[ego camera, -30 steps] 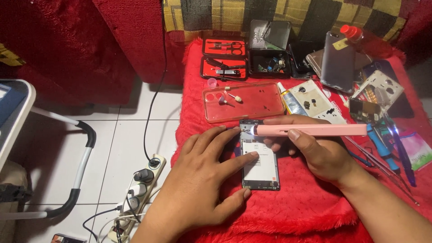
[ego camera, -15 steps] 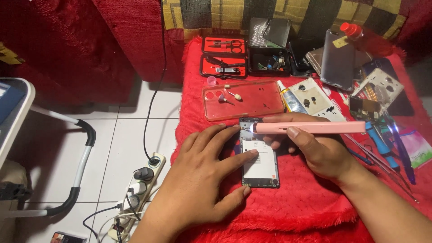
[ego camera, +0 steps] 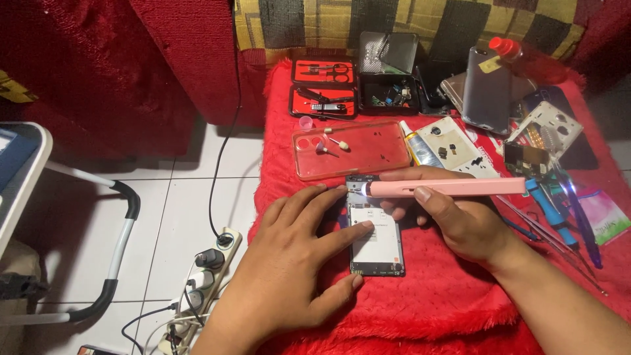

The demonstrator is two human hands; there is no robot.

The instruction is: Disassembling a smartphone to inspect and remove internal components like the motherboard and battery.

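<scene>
The opened-up black smartphone with its back cover off (ego camera: 375, 235) was lying flat on the fuzzy red cloth over the tabletop (ego camera: 434, 302), right about the middle. Left hand (ego camera: 289, 263) was pressed palm-down along its left edge, fingers spread over the frame, pinning it rather than gripping anything. Right hand (ego camera: 460, 220) was wrapped around a slim pink pen-shaped electric tool with a lit tip (ego camera: 447, 188), held level, tip sitting at the top left corner of the phone. Looked to me like the fastener-working stage on the upper edge. Next move probably needed a steady downward press and the left hand staying put so the board wouldn't skid. Just behind sat a clear pinkish phone case (ego camera: 351, 148) holding small grinding bits (ego camera: 336, 143).
</scene>
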